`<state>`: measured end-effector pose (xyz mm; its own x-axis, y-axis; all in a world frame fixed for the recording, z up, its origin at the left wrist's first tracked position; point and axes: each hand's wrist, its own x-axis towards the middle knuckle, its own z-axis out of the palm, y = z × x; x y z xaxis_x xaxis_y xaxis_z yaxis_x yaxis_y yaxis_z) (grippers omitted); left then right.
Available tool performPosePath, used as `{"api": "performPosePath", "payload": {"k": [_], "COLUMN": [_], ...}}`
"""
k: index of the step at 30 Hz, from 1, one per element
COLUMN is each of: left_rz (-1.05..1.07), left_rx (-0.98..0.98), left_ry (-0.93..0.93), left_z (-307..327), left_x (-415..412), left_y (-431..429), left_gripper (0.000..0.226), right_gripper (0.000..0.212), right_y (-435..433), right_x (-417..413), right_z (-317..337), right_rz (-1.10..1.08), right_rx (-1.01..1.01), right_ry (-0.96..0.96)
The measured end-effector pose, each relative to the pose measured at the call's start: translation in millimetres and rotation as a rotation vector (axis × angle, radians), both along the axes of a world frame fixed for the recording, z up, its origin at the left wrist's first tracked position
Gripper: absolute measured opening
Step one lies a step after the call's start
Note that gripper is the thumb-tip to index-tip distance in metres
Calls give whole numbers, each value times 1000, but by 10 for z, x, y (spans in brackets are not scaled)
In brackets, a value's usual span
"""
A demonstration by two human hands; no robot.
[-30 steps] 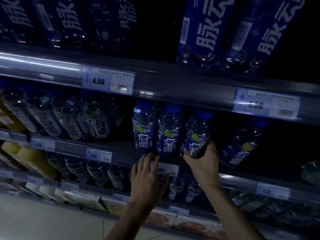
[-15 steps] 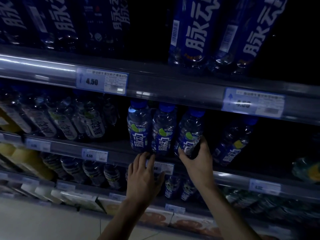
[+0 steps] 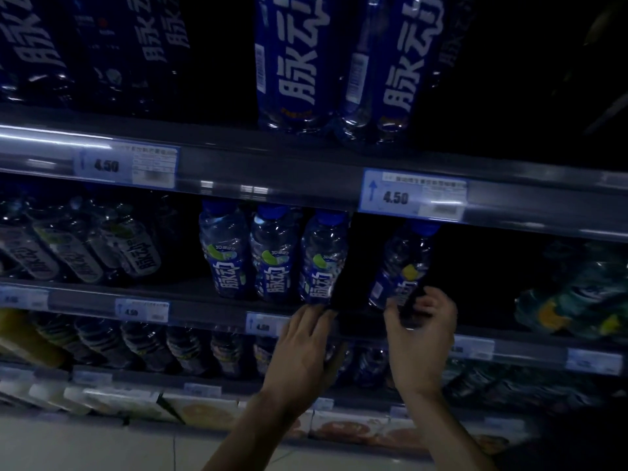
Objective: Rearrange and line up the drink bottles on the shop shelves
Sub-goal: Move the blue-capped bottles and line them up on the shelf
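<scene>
Centre right of frame: right hand [image 3: 419, 338] wrapped around the base of a lone blue-capped bottle [image 3: 402, 266] on the middle shelf [image 3: 210, 309]. Just left: left hand [image 3: 302, 351], fingers loosely spread, fingertips at the shelf edge beneath a row of three bottles [image 3: 273, 256].

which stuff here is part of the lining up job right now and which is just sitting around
In the job: right hand around the lone bottle; left hand at the row of three bottles.
Just there: price tag, white-label bottles, boxed cartons.
</scene>
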<state>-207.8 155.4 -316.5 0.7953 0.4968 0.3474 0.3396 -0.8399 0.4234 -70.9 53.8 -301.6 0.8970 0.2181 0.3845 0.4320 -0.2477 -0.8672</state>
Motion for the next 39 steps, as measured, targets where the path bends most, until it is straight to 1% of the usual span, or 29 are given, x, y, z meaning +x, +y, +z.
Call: {"api": "performPosePath", "payload": {"k": [3,6,9,13,17,20,26,30,34,39], "left_rz": [-15,-4,25,43,65,78,100,112,109,145], "left_rx": [-28,-39,-38,-42,-60,-65,-4,14,-18,-8], "left_ry": [17,101,153,205,212,213,197,183,174,85], "left_z": [12,0,-5,-11,-28,-40,-43,-44,6,169], "left_x": [206,362,437,480,513,527,523,501,472,383], "left_y": [-107,-144,-156,-214,-262,-290,-314,-313,-311,-264], "left_gripper": [51,56,57,58,58,56,48,47,49,52], "right_gripper": [63,77,86,81,78,75,71,59,59,66], "right_y": [-8,46,111,162,190,192,188,166,102,-47], "right_x": [117,177,197,199,220,250,264,290,263,172], "right_z": [20,26,28,38,40,31,15,4,-26,-30], "right_rz": [-2,47,78,89,76,89,92,92,81,78], "right_rx": [-32,-85,-75,6,56,70,101,71,75,128], "right_ry": [56,130,157,171,201,230,226,189,156,157]}}
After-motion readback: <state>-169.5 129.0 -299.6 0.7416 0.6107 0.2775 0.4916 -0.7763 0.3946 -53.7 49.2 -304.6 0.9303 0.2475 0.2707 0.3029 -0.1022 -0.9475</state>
